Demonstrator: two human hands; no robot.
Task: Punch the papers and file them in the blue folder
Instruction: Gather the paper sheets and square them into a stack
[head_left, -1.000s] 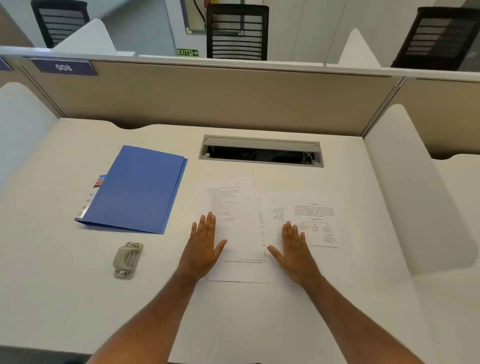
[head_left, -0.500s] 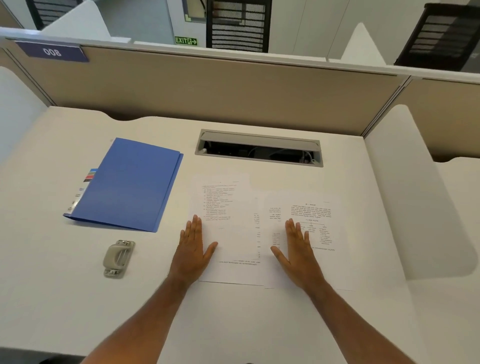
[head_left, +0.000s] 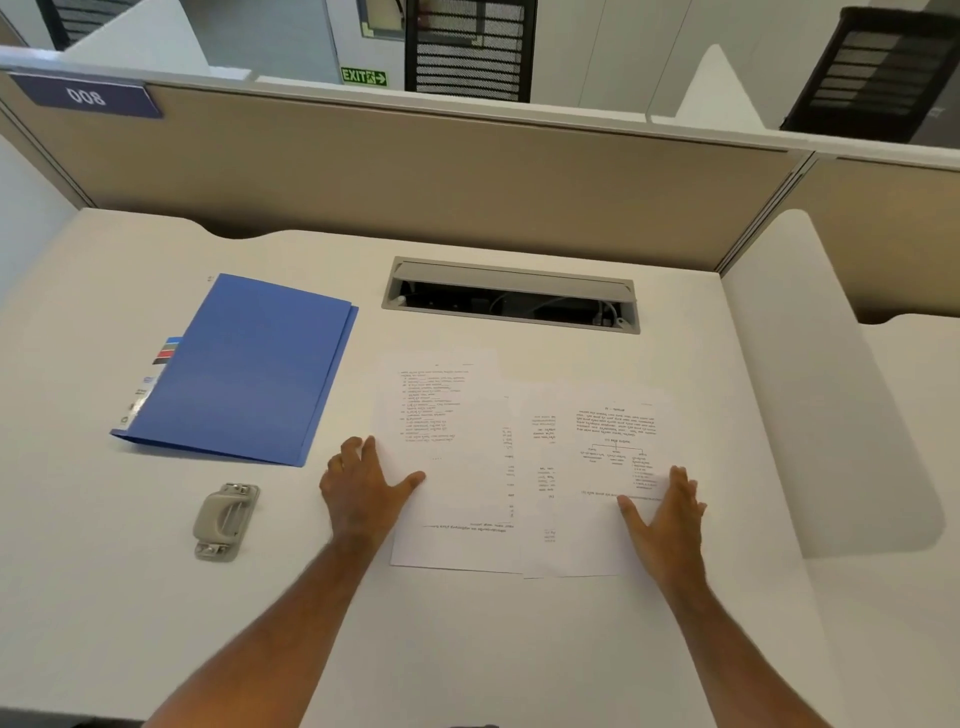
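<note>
Fingers (head_left: 358, 457) of both hands lay flat and spread, gripping nothing, at outer edges of overlapping papers (head_left: 452, 467) right of folder (head_left: 244, 369) and punch (head_left: 226, 521); best slide sheets together squarely before punching.

White desk (head_left: 519, 649) behind beige partition (head_left: 467, 182), black chairs (head_left: 467, 47)

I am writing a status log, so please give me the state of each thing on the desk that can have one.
blue folder: closed, flat
hole punch: untouched, lever up
papers: spread out, overlapping, unpunched
left hand: open, at left edge of papers
right hand: open, flat on right sheet
cable tray: lid open
</note>
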